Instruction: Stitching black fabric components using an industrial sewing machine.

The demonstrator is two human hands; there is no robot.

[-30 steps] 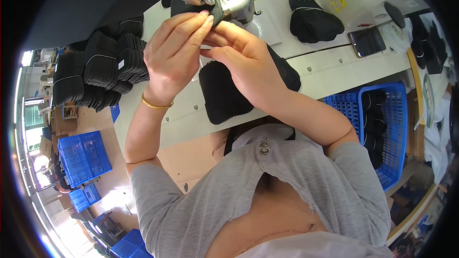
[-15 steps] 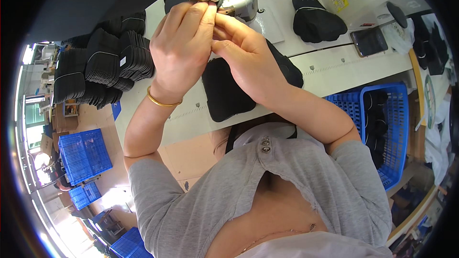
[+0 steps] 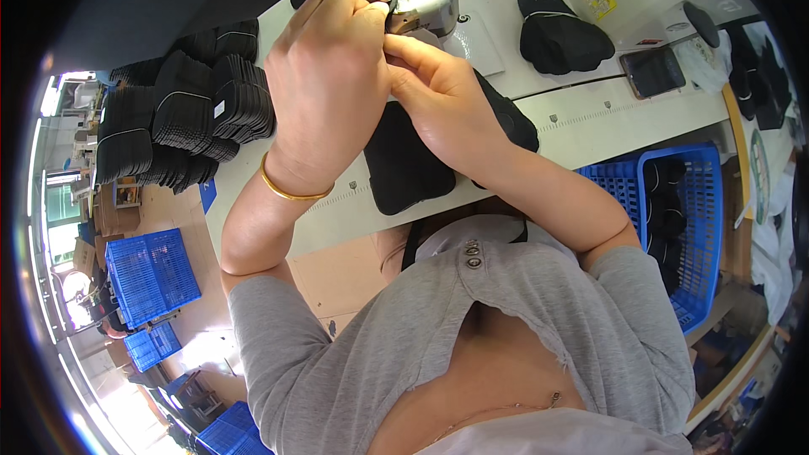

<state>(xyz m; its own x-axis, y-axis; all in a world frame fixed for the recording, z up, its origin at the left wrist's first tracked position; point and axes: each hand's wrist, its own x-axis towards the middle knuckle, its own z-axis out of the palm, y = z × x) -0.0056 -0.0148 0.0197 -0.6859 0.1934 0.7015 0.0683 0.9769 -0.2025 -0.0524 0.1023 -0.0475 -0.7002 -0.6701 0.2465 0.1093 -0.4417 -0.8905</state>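
Observation:
My left hand (image 3: 329,84), with a gold bangle on the wrist, is closed at the sewing head of a sewing machine (image 3: 434,10). Its fingertips pinch the edge of a black fabric piece (image 3: 410,160) beside the needle area. Just right of it, my right hand (image 3: 447,101) is closed too, thumb and forefinger together on the same piece. The fabric hangs below both hands over the table's near edge, and part of it shows to the right of my right hand. My fingers hide most of the edge at the needle.
Stacks of banded black pieces (image 3: 181,93) stand at the left. A tied black bundle (image 3: 563,34) and a phone (image 3: 653,73) lie on the white table (image 3: 581,109) at the right. Below, a blue basket (image 3: 704,227) holds black bundles. More blue crates (image 3: 152,274) stand on the floor at left.
My left hand has rolled over and shifted slightly forward, its knuckles now higher and its fingers more curled. My right hand has moved a little right and down, still against the fabric.

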